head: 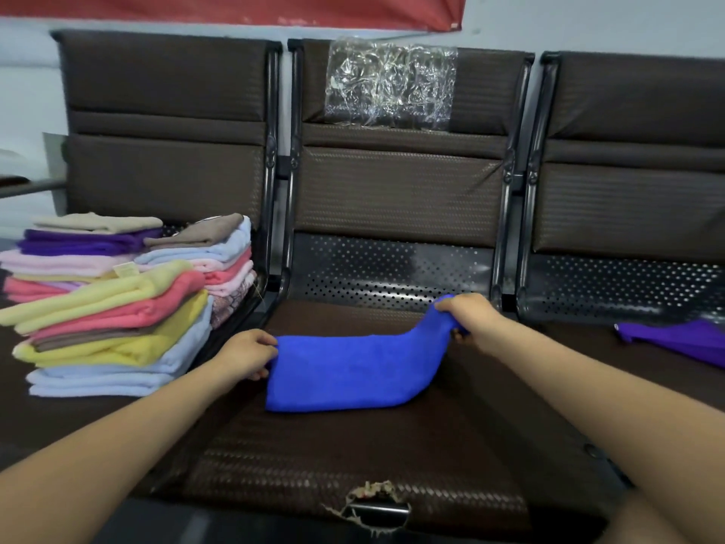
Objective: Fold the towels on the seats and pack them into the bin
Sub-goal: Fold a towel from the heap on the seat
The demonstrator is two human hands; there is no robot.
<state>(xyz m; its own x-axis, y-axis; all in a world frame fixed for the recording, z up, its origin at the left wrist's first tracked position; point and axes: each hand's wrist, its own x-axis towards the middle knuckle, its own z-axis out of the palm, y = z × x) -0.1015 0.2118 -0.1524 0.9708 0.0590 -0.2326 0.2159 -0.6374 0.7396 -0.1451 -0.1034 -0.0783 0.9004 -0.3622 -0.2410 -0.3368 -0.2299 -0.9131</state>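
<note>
Head view: both hands' curled fingers (pixel 262 374) pinch blue towel (pixel 345 371)

towel stacks (pixel 117 304) crowding left seat (pixel 23 406)

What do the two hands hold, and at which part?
Both grip the blue towel: left hand at its left edge, right hand at its raised right corner.

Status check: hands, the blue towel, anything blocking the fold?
Left hand grips blue towel at its left edge; right hand lifts the right corner. Towel on middle seat, partly folded. Nothing in the way; bin not in view.
</note>
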